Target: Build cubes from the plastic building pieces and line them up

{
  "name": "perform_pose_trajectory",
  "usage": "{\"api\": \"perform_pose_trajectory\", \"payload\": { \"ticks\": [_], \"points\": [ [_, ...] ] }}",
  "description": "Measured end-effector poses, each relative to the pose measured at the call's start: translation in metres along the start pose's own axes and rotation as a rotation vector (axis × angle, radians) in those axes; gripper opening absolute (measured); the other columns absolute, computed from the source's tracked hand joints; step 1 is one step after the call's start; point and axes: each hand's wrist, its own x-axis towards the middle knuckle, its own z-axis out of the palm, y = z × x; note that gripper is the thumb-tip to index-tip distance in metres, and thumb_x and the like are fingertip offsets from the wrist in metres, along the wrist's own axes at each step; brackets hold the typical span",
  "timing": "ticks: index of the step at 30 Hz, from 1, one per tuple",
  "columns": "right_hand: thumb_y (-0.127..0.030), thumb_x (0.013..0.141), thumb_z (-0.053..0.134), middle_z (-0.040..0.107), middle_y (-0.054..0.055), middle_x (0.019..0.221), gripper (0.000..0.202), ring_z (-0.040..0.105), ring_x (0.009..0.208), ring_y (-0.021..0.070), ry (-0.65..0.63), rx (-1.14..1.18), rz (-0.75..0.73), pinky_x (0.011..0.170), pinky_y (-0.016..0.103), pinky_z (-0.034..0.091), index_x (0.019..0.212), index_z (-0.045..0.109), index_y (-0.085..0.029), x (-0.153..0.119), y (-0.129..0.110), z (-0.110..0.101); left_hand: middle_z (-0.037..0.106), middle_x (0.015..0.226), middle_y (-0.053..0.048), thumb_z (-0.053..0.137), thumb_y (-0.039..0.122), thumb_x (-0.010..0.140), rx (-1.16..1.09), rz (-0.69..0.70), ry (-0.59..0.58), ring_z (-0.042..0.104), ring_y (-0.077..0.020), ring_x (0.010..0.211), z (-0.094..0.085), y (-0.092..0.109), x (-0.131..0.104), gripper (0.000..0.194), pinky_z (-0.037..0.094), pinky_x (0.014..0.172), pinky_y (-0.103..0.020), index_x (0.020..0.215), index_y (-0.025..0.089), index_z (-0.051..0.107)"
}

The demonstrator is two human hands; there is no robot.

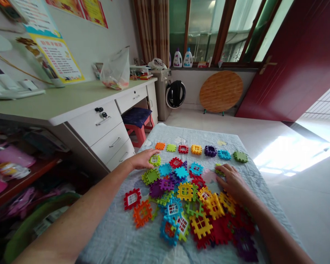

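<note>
Head view: left hand (146,159), fingers curled, grips a lime-green notched plastic square with white lattice (154,160), left of the multicoloured plastic tile pile (185,186). Right hand (231,178), partly closed, touches a yellow-green notched plastic piece (220,170), right of pile.

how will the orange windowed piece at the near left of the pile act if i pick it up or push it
The orange piece looks like thin moulded plastic, so probably stiff and light. Lying roughly flat, it should slide rather than roll, though its square teeth may catch on the wrinkled cloth.
</note>
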Motion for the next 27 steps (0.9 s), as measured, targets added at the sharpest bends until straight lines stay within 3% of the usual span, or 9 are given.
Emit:
{"api": "perform_pose_trajectory", "payload": {
  "ticks": [6,12,17,22,27],
  "points": [
    [-0.029,0.082,0.051,0.06,0.009,0.103,0.029,0.054,0.096,0.0245,0.015,0.006,-0.009,0.085,0.037,0.043,0.108,0.062,-0.022,0.0,0.0,0.0,0.064,0.113,-0.009,0.068,0.019,0.057,0.051,-0.02,0.057,0.059,-0.0263,0.104,0.004,0.003,0.004,0.063,0.044,0.092,-0.033,0.119,0.016,0.057],
    [-0.031,0.084,0.049,0.059,0.009,0.103,0.029,0.054,0.096,0.0242,0.0,-0.005,-0.001,0.087,0.038,0.042,0.108,0.061,-0.021,0.0,-0.001,0.0,0.064,0.112,-0.009,0.063,0.017,0.057,0.143,0.0,0.071,0.059,-0.0266,0.102,0.01,0.007,0.003,0.057,0.044,0.092,-0.033,0.114,0.018,0.06],
    [-0.029,0.082,0.051,0.06,0.009,0.103,0.03,0.054,0.097,0.0242,0.004,0.004,0.0,0.086,0.037,0.043,0.108,0.062,-0.022,0.0,-0.002,-0.001,0.065,0.103,-0.007,0.064,0.019,0.056,0.144,-0.016,0.108,0.06,-0.0265,0.095,0.006,0.01,0.006,0.049,0.045,0.088,-0.033,0.105,0.019,0.064],
    [-0.028,0.081,0.051,0.06,0.008,0.103,0.03,0.054,0.098,0.024,0.003,0.023,0.005,0.088,0.038,0.042,0.109,0.061,-0.022,0.0,-0.001,-0.001,0.062,0.104,-0.007,0.063,0.02,0.06,0.102,-0.003,0.273,0.058,-0.0242,0.096,0.0,0.02,0.034,0.051,0.045,0.088,-0.033,0.111,0.018,0.061],
    [-0.028,0.084,0.049,0.058,0.009,0.104,0.029,0.053,0.098,0.0241,-0.01,0.015,0.017,0.089,0.038,0.041,0.109,0.06,-0.021,-0.001,-0.004,-0.003,0.06,0.108,-0.01,0.063,0.014,0.057,0.143,0.006,0.226,0.056,-0.0264,0.1,0.002,0.029,0.08,0.052,0.044,0.092,-0.035,0.109,0.014,0.06]
  ]
}}
